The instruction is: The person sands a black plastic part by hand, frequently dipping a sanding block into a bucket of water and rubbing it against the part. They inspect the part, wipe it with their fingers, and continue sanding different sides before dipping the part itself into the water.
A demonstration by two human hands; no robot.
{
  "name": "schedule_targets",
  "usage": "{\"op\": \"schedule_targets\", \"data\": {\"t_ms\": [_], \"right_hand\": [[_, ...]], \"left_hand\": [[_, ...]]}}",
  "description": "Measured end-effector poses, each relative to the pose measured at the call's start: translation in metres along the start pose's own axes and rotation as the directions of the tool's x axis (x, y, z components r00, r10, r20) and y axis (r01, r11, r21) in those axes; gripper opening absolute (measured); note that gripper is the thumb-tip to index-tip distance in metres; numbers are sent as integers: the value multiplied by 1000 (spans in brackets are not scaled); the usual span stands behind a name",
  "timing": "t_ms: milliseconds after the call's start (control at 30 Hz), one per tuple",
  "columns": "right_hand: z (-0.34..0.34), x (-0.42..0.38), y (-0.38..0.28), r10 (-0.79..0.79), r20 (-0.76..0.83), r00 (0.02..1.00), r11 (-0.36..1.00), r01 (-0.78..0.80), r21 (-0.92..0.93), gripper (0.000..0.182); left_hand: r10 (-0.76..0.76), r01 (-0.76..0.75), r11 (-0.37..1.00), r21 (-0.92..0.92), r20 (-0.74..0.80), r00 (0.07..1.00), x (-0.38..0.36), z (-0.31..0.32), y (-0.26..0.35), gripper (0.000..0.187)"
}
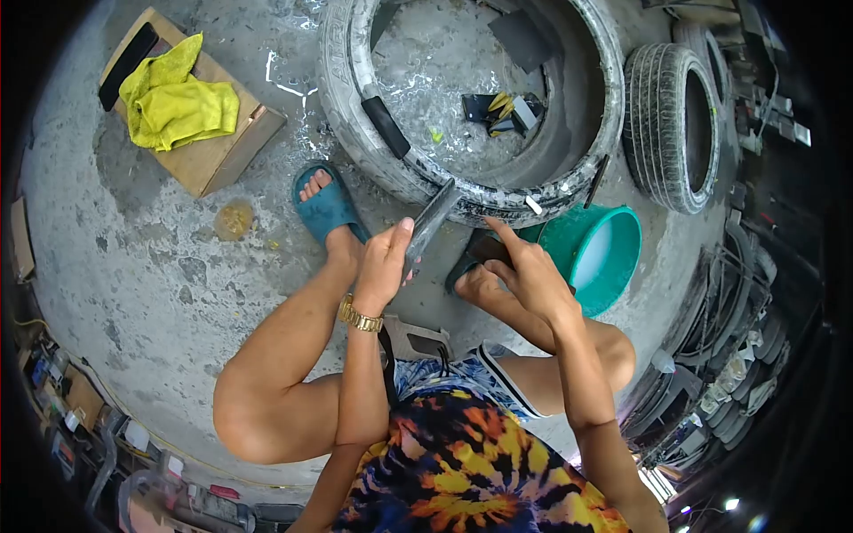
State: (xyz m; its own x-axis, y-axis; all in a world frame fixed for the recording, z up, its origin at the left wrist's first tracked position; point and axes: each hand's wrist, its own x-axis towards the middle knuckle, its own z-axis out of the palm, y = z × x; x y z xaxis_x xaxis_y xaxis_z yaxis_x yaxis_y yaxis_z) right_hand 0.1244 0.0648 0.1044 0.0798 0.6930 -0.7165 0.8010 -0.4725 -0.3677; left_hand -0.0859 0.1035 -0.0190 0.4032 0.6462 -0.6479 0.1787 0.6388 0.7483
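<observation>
My left hand (pixel 387 258), with a gold watch at its wrist, is closed around a dark grey flat bar (pixel 433 217). The bar's far end rests at the rim of a large worn tyre (pixel 342 98) lying on its side. My right hand (pixel 536 274) has its index finger stretched to the near tyre edge. Its other fingers curl over a dark brown flat piece (pixel 490 249), whose kind I cannot make out. A small white piece (pixel 533 205) and a black strip (pixel 386 127) lie on the tyre.
A green bucket (pixel 633 253) with pale liquid stands right of my right hand. A yellow cloth (pixel 182 102) lies on a wooden box (pixel 233 151). Another tyre (pixel 653 129) stands at right. Yellow-and-black items (pixel 500 111) lie inside the big tyre's ring.
</observation>
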Motion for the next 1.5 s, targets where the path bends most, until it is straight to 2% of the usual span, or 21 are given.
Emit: {"op": "schedule_targets", "data": {"t_ms": [33,133,267,333,367,433,567,667,900,933,1000,1067,1133,1167,1200,1267,1300,1333,1400,1433,1500], "right_hand": [[-1,-6,-4,6,-50,999,988,2,156,54],[8,-15,3,-76,-169,983,988,96,119,49],[13,-16,9,-22,-78,997,977,38,209,48],[18,-10,9,-161,-232,959,967,200,157,44],[19,-5,6,-161,-233,959,966,201,160,44],[17,10,1,-280,-373,885,950,312,26,40],[15,47,4,-435,-443,784,899,409,-158,41],[21,57,9,-484,-401,778,873,396,-285,43],[46,66,12,-419,-600,681,902,386,-192,38],[53,48,9,-416,-600,683,904,384,-190,38],[66,12,1,-556,-477,681,830,485,-275,36],[65,21,8,-546,-470,694,835,499,-232,36],[49,53,13,-304,-528,793,947,314,-73,38],[45,51,4,-393,-572,720,920,298,-257,39],[50,34,-2,-417,-588,693,909,327,-259,38],[77,12,3,-505,-490,711,857,481,-185,61],[74,18,7,-518,-498,695,850,483,-211,50],[56,28,5,-461,-479,747,887,405,-221,49],[62,54,17,-240,-499,833,933,339,117,49],[42,52,3,-375,-573,729,927,300,-225,34],[61,25,0,-432,-545,719,899,388,-202,33]], "left_hand": [[-33,36,996,-82,35,999,2,-2,-3,57],[-78,97,975,-202,99,992,6,-8,-6,58],[-91,123,962,-243,135,987,8,-10,-9,58],[-90,119,967,-225,138,986,7,-9,-8,57],[-84,113,971,-210,142,986,6,-9,-6,56],[-91,117,971,-210,131,987,0,-4,10,53],[-71,96,978,-184,139,988,-8,5,25,51],[-114,141,968,-208,137,984,-12,11,31,51],[-87,87,989,-119,4,996,-16,23,40,48],[-86,84,994,-73,-23,996,-17,24,40,50],[-25,25,1000,-7,-41,999,-15,25,42,52],[2,1,999,53,-50,999,-20,30,38,55],[39,-27,992,121,-102,994,-20,35,42,56],[56,-44,991,125,-96,994,-22,35,44,56],[35,-22,991,133,-96,995,-22,32,46,56],[7,6,992,128,-105,994,-16,31,44,56],[9,5,991,137,-102,995,-14,30,41,56],[0,14,989,147,-93,996,-16,29,38,55],[-44,53,994,98,-88,995,-23,31,37,55],[-56,61,997,56,-89,994,-18,29,43,54],[-24,29,998,60,-74,997,-15,25,44,53]]}}
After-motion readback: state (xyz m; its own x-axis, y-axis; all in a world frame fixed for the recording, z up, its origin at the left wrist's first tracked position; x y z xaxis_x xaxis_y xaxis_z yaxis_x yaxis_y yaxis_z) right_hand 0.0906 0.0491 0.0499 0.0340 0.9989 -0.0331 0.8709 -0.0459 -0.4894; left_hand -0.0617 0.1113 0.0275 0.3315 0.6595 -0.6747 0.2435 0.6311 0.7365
